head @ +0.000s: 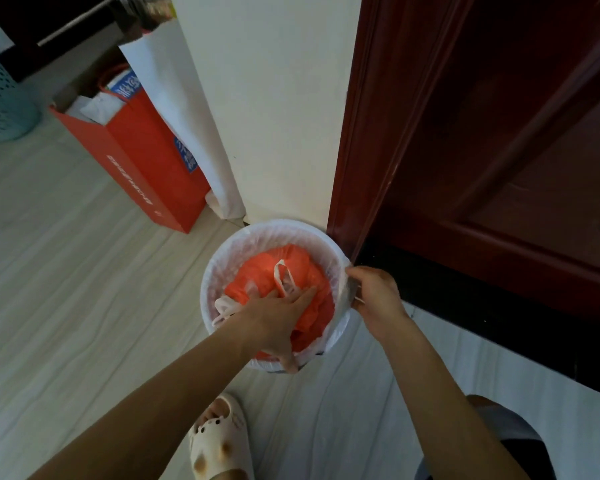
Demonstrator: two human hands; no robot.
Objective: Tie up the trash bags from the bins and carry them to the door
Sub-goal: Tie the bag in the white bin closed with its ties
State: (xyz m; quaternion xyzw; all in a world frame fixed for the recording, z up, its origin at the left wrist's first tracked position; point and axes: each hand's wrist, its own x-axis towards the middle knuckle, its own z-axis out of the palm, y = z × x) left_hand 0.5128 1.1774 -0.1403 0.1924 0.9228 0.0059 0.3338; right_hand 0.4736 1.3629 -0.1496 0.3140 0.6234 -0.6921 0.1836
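Orange bag [257, 271] under left hand [278, 320] (fingers [303, 293] straight); right hand [374, 296] pinches liner [274, 231] rim

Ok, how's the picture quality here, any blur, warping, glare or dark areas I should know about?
Head view: wide-angle warp makes the wall and door lean outward. Head view: soft all over, mild blur on the left hand, right hand and orange bag. Head view: door is dim, floor evenly lit, no glare on the white bin liner.
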